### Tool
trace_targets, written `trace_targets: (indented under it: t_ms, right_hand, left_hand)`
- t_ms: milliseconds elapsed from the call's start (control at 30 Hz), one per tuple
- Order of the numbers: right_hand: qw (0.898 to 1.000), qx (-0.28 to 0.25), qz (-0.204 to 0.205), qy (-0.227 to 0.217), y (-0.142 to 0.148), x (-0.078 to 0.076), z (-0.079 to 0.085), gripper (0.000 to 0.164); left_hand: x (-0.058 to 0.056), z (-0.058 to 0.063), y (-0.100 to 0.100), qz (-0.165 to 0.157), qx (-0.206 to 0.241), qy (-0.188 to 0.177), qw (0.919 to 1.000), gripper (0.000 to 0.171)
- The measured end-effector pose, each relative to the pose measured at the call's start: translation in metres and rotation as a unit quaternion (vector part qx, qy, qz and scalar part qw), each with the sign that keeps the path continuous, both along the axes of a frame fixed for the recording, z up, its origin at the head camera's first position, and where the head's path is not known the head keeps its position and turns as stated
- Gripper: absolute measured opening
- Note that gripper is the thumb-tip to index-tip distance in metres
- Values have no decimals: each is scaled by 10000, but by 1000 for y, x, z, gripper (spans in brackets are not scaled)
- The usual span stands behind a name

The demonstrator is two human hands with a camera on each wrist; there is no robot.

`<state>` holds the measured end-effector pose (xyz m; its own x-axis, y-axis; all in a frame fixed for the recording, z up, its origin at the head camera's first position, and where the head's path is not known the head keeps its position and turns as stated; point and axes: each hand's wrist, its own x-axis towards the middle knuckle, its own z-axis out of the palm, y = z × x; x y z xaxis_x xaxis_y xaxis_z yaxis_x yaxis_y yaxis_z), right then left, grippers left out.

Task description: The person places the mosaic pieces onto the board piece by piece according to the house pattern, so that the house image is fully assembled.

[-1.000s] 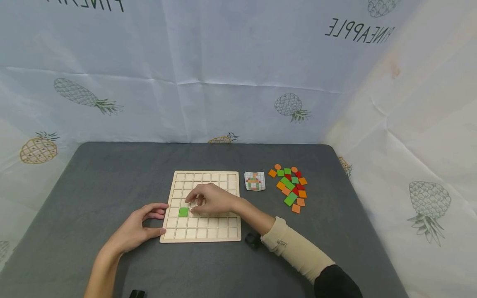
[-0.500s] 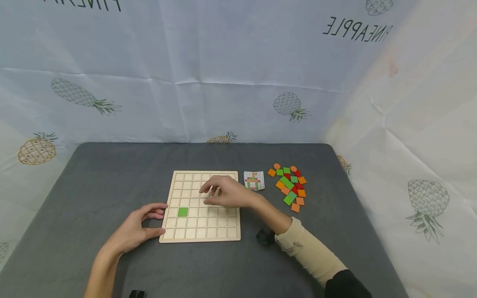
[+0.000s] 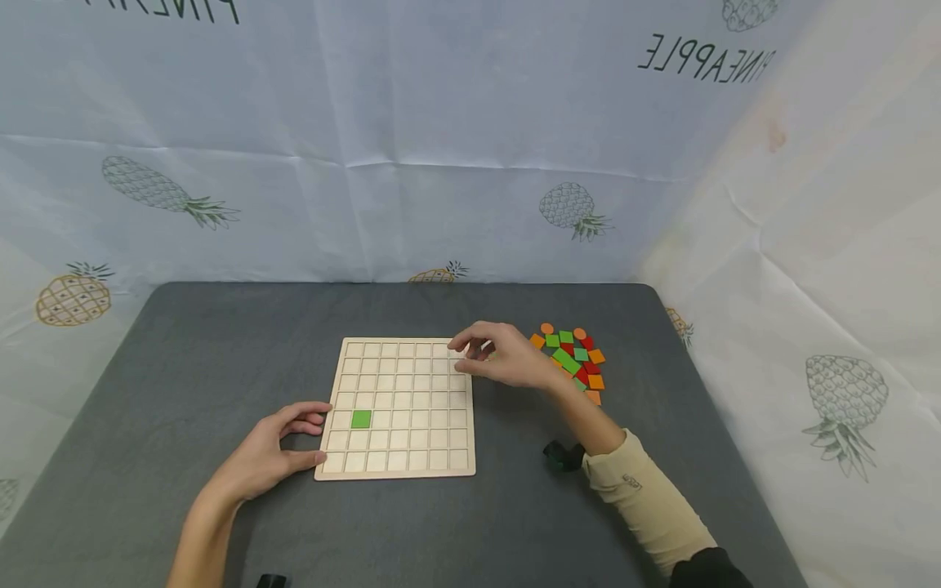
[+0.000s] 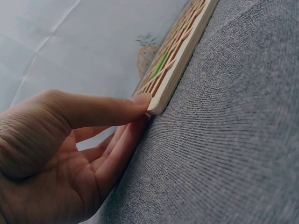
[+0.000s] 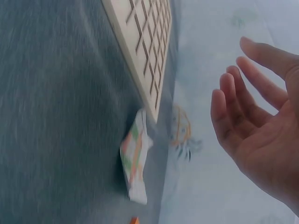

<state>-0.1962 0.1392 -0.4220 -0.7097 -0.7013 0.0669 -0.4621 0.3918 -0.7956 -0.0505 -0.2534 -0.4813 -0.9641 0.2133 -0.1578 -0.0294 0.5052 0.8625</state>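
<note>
A pale wooden grid board (image 3: 419, 441) lies on the dark table, with one green square tile (image 3: 361, 419) in a cell toward its left side. My left hand (image 3: 268, 453) holds the board at its left edge; in the left wrist view the thumb (image 4: 112, 111) sits on the rim near a corner and the fingers lie along its side. Above the board's far right corner hovers my right hand (image 3: 507, 357). Its fingers are loosely bent, and the right wrist view shows nothing between them. The small pattern card (image 5: 134, 156) beside the board is hidden behind this hand in the head view.
Right of the board lies a loose cluster of green, red and orange pieces (image 3: 566, 360), squares and rounds, partly covered by the right hand. A pineapple-print cloth (image 3: 470, 122) hangs behind the grey table (image 3: 220, 343).
My right hand has moved from beside the green tile up and right across the board to its far right corner. The left hand and the green tile stay put.
</note>
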Motion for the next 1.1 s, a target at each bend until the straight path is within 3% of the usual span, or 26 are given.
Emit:
trace_targets:
  t_ms: [300,467,767,1100]
  right_hand:
    - [9988,31,-494,34,40,-9,2,33]
    - [9971,6,-746,-137,63,-17,-2,33]
    - [9928,203,-1159,-234,108,-31,-18,36]
    - [9867,420,-1516,-398,138,-44,-37,32]
  left_hand:
    - [0,0,0,-5,-63,143,9999,69]
    - [0,1,1,27,-141,49,9999,70]
    - [0,2,2,48,-217,-30,9997,70]
    - [0,2,2,29,-223,38,9997,70]
